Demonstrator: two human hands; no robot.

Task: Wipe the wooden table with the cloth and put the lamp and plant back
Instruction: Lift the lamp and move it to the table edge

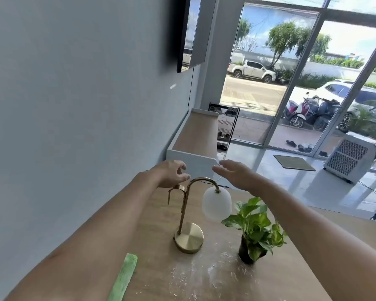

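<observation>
Head view: a white-and-wood cabinet stands against the grey wall at 12 o'clock, a shoe rack behind it, a white cooler unit at 2 o'clock by the glass doors; the lamp, brass with a frosted shade, rises between both forearms, its arch just below the left hand, fingers loosely curled, empty; the right hand is spread flat, empty, at 1 o'clock of the shade; the plant sits at 4 o'clock of the lamp base; the green cloth lies at 7 o'clock; the wooden worktop carries white powder near its front.
</observation>
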